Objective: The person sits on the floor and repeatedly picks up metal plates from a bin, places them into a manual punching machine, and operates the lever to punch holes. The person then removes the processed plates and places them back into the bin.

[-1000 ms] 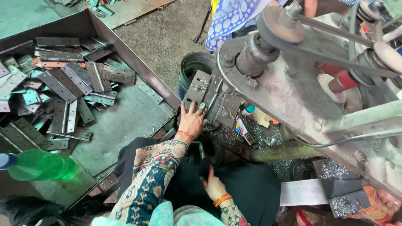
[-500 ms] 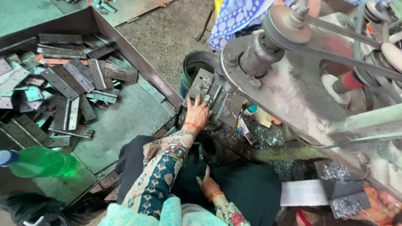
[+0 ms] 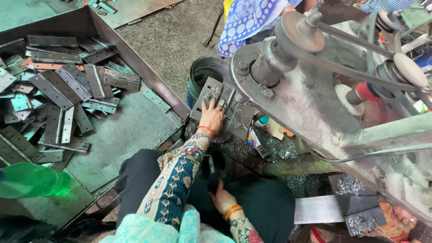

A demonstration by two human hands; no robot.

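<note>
My left hand (image 3: pixel 211 118) reaches forward in a patterned sleeve and lies flat on a grey metal hinge plate (image 3: pixel 209 91), holding it down on the machine's work table under the drill head (image 3: pixel 265 67). Metal shavings lie on the plate and around it. A second leaf of the hinge (image 3: pixel 241 120) lies just right of the hand. My right hand (image 3: pixel 222 198), with orange bangles at the wrist, rests on my dark lap with its fingers loosely apart and nothing in it.
A big metal tray (image 3: pixel 130 135) at left holds several loose hinges (image 3: pixel 58 90). A dark bucket (image 3: pixel 204 72) stands behind the plate. The belt-driven machine (image 3: pixel 324 103) fills the right side. A green bottle (image 3: pixel 29 180) is at lower left.
My left hand stays on the hinge plate and has slid slightly further onto it. The right hand has not left my lap.
</note>
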